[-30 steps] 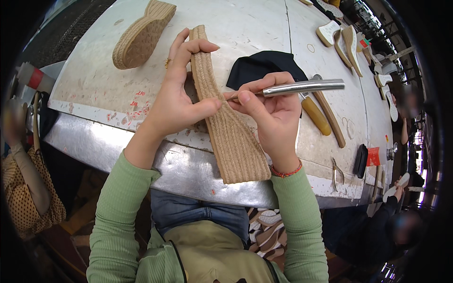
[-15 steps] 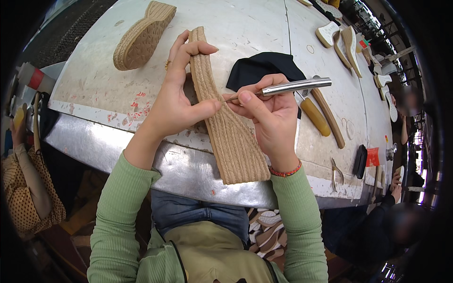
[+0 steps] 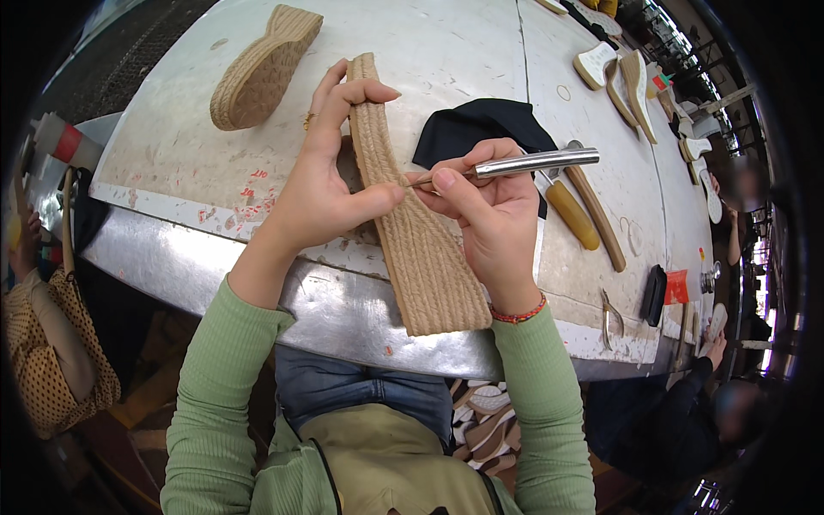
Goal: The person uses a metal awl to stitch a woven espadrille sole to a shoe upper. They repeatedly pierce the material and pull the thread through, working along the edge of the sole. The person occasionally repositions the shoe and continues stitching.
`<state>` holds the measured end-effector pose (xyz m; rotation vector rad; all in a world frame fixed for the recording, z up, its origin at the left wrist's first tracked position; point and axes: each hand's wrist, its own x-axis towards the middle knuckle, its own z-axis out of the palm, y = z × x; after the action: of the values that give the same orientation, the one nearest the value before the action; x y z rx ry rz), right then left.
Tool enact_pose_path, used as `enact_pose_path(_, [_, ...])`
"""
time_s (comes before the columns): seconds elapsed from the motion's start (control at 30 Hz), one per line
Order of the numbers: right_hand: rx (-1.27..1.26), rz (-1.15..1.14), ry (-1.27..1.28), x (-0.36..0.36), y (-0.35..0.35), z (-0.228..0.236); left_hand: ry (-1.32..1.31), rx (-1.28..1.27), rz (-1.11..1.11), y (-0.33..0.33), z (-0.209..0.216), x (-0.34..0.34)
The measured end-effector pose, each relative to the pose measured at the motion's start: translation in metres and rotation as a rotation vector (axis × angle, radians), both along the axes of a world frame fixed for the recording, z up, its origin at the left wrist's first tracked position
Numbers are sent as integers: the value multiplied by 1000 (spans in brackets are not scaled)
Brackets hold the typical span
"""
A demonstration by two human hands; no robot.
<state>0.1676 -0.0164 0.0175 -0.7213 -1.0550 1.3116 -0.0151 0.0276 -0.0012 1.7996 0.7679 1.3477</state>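
Note:
My left hand (image 3: pixel 330 163) grips a rope-covered wedge shoe sole (image 3: pixel 429 257), its fingers over the narrow end and its thumb pressed on the braided side. The sole stands tilted above the table's front edge, thick end toward me. In my right hand (image 3: pixel 489 215) is a slim tool with a silver tubular handle (image 3: pixel 536 162), pinched between thumb and fingers. Its thin tip meets the braid close to my left thumb; the exact point of contact is too small to make out. A second rope-covered wedge sole (image 3: pixel 266 73) lies on its side at the far left.
A black cloth (image 3: pixel 485 124) lies behind my right hand. Beside it are a yellow-handled tool (image 3: pixel 572 215) and a curved wooden stick (image 3: pixel 598 219). Pliers (image 3: pixel 609 318) lie near the right front of the worktable (image 3: pixel 172 154). More soles (image 3: pixel 635 90) rest at the far right. Co-workers are at both sides.
The sole and both hands have shifted only slightly; the tool's handle end has dipped a little. At the right, a co-worker's hand now holds up a pale sole.

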Motion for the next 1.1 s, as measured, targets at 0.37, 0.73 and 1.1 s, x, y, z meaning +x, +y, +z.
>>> enact_pose_path(0.37, [-64,65,147,3,2,-1,-77,-19,-51,0,1,-1])
enact_pose_path(0.73, [148,-71,-202,3,-5,10,-32,-40,-61,-1,8,-5])
enact_pose_path(1.1, [181,-98,-318,-5,-13,13,-56,-47,-55,-2,8,-3])
